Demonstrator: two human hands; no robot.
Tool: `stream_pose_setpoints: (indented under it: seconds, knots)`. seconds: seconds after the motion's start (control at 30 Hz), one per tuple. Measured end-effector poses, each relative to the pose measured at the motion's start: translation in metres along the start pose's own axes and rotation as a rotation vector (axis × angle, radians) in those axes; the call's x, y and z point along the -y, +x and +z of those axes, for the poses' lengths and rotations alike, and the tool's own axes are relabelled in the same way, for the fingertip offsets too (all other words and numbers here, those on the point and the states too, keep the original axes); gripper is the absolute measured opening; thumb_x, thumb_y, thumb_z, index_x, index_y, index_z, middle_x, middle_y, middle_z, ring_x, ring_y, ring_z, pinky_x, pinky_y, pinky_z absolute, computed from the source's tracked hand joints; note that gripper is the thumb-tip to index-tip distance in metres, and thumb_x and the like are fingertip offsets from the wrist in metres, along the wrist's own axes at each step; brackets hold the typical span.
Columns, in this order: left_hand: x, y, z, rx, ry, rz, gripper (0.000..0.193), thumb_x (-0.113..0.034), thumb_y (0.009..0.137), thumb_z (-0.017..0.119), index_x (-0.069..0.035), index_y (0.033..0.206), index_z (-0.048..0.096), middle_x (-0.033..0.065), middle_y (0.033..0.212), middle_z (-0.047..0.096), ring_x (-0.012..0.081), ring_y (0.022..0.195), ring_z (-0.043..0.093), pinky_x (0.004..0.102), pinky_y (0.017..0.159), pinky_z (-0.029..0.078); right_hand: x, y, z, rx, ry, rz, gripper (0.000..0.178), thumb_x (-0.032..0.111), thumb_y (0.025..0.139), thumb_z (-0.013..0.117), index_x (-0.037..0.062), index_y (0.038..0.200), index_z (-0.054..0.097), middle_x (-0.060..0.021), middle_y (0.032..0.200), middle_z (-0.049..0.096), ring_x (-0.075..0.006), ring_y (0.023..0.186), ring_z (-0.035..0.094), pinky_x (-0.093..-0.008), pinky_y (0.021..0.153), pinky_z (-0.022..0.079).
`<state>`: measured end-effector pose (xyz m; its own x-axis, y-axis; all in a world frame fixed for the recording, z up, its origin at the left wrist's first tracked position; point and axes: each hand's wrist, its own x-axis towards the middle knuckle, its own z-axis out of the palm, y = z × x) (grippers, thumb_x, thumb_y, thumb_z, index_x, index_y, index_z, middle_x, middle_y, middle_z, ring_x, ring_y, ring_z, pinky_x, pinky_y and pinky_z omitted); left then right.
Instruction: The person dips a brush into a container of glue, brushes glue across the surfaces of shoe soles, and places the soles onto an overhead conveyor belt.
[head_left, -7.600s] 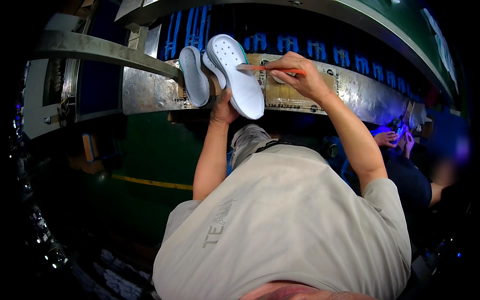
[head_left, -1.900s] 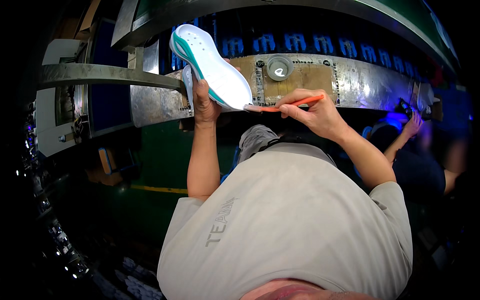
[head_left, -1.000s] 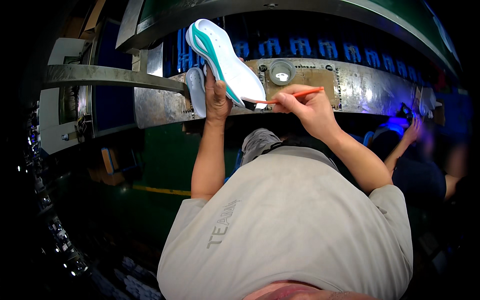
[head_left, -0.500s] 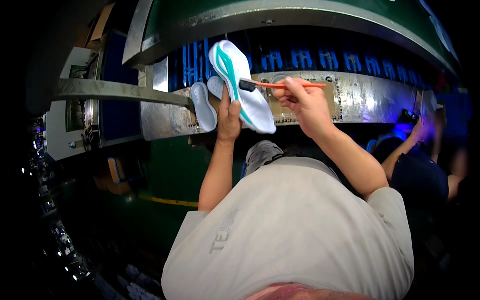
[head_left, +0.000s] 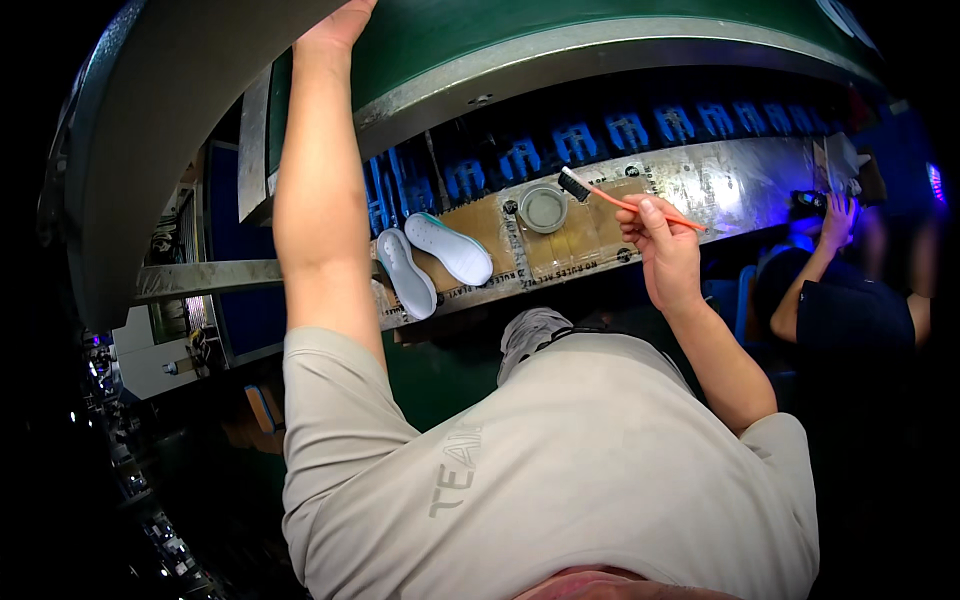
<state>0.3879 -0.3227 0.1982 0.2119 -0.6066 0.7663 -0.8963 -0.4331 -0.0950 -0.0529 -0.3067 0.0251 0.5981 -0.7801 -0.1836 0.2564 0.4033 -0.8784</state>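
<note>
My right hand (head_left: 665, 250) is closed round the orange handle of a small toothbrush-like brush (head_left: 650, 207), whose black bristles stick out to the left near a round dish (head_left: 543, 208). Stretched far up and forward, my left hand (head_left: 338, 25) is at the top edge over the green surface, its fingers cut off or hidden. Two pale shoe soles lie side by side on the bench, right of my left forearm: a whitish-grey sole (head_left: 408, 278) and a white sole with a teal edge (head_left: 452, 252).
Brown cardboard (head_left: 590, 240) covers part of the metal bench (head_left: 720, 185). Behind it stands a row of blue brackets (head_left: 575, 145). A metal-edged green surface (head_left: 520, 25) rises beyond. At the right, a co-worker's arm (head_left: 815, 260) reaches to the bench.
My left hand has moved from the bench up to the top edge, and the white and teal sole it held is out of sight. My right hand has drawn rightward with the brush.
</note>
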Motion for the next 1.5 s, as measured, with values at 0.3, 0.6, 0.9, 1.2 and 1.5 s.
stream_pose_setpoints:
  seconds: [0.3,0.6,0.9,1.2,1.5]
  knots:
    - [-0.037,-0.228,-0.032,0.426,-1.296,-1.000,0.041,-0.033,0.106,0.052,0.003,0.115,0.069,0.0181,0.099,0.075,0.0302,0.085,0.074,0.0405,0.073,0.058,-0.024,0.012,-0.019,0.086,-0.346,0.008,0.027,0.022,0.105,0.062,-0.0013,0.115,0.071,-0.0082,0.099,0.075,-0.0129,0.089,0.068,-0.0269,0.082,0.052]
    - [-0.070,-0.486,0.010,1.046,-0.108,-1.134,0.065,-0.045,0.080,0.081,0.011,0.109,0.068,0.0335,0.105,0.072,0.0437,0.103,0.070,0.0492,0.094,0.055,-0.045,0.066,0.000,0.423,-1.123,-0.064,0.023,0.023,0.098,0.070,0.0032,0.108,0.075,-0.0121,0.099,0.076,-0.0218,0.090,0.072,-0.0328,0.079,0.055]
    - [-0.067,-0.530,0.028,0.608,-0.725,-1.600,0.047,-0.023,0.079,0.082,0.005,0.112,0.065,0.0207,0.099,0.073,0.0412,0.088,0.071,0.0497,0.080,0.056,-0.092,0.114,0.015,0.570,-1.493,-0.101,0.027,0.032,0.097,0.069,0.0079,0.104,0.078,-0.0158,0.086,0.075,-0.0343,0.083,0.072,-0.0432,0.077,0.056]
    - [-0.112,-0.525,-0.069,-0.113,-2.257,-2.058,0.063,-0.041,0.100,0.053,0.002,0.146,0.048,0.0291,0.146,0.050,0.0480,0.138,0.047,0.0537,0.099,0.050,-0.085,0.101,0.018,0.431,-1.412,-0.123,0.025,0.030,0.096,0.070,0.0073,0.105,0.078,-0.0160,0.087,0.075,-0.0340,0.082,0.072,-0.0428,0.077,0.056]
    - [-0.109,-0.518,-0.053,-0.245,-2.533,-1.852,0.069,-0.043,0.100,0.050,-0.002,0.155,0.041,0.0286,0.153,0.045,0.0514,0.141,0.043,0.0628,0.112,0.040,-0.082,0.101,0.029,0.510,-1.568,-0.052,0.026,0.031,0.097,0.068,0.0085,0.107,0.077,-0.0156,0.088,0.075,-0.0343,0.083,0.072,-0.0420,0.076,0.055]
